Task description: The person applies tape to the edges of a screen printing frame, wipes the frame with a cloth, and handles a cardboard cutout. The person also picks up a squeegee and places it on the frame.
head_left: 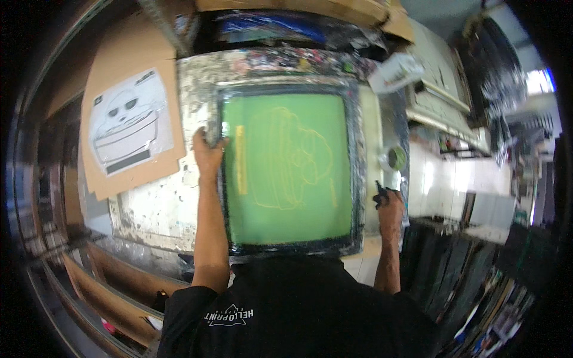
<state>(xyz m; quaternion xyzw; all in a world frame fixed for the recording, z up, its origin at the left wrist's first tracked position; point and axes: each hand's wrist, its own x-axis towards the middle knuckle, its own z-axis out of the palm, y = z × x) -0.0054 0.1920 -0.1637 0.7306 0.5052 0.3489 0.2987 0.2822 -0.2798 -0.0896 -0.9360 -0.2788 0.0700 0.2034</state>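
Note:
In front of me lies a silk-screen frame point(355, 221) with dark edges and a green mesh point(256, 227). A yellowish line drawing of a cup-like shape with a rounded top shows sideways on the mesh. My left hand point(209, 156) grips the frame's left edge, thumb over the rim. Off the right edge, my right hand point(390, 207) is closed around a small dark object point(379, 193), perhaps a brush or pen; its kind is unclear. Just beyond that hand stands a small cup point(395, 158) with green stuff inside.
A paint-stained table point(155, 218) bears the frame. At left, a printed sheet point(131, 128) with a similar drawing lies on brown cardboard point(170, 89). A whitish container point(397, 73) stands at the far right corner. Dark frames point(430, 250) stand upright at right; wooden shelves point(113, 292) are at lower left.

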